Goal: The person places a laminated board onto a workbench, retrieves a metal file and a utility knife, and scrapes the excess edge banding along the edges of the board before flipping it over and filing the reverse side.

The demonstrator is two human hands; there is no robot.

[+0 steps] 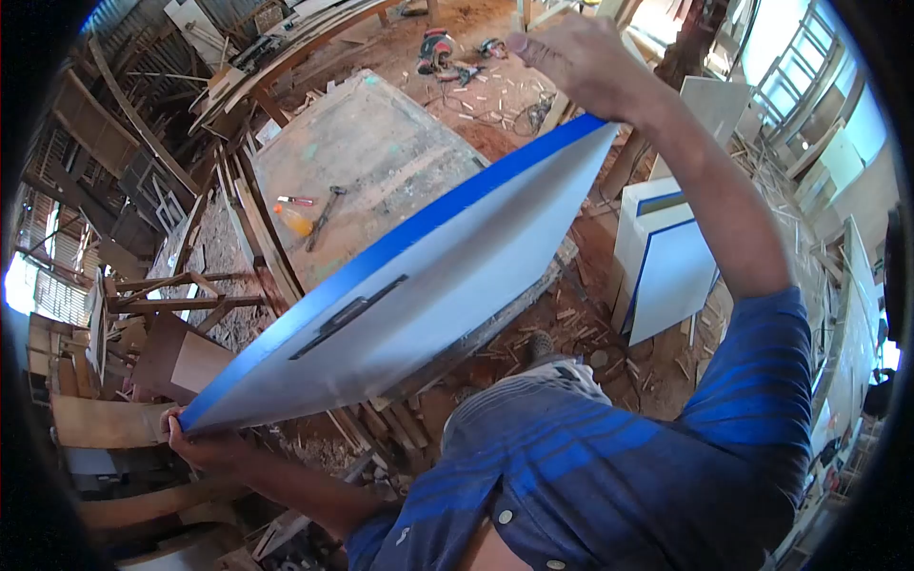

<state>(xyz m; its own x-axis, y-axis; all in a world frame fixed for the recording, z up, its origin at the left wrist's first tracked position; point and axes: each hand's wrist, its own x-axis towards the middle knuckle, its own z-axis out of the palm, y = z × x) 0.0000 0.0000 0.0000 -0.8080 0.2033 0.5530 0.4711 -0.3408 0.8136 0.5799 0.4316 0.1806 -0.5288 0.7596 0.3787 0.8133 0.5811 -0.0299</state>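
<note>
The left hand (193, 449) grips the blue-edged panel (457, 281) by one end. I can't tell whether the right hand (583, 65), by the panel's other end, grips it.

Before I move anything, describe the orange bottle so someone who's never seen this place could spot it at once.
Past the big blue-edged panel is a broad, pale, stained work surface. Near its left edge in the picture, the orange bottle lies between a slim red item and a dark hammer-like tool. Unlike those thin neighbours, it is bulky, rounded and bright orange.
</note>
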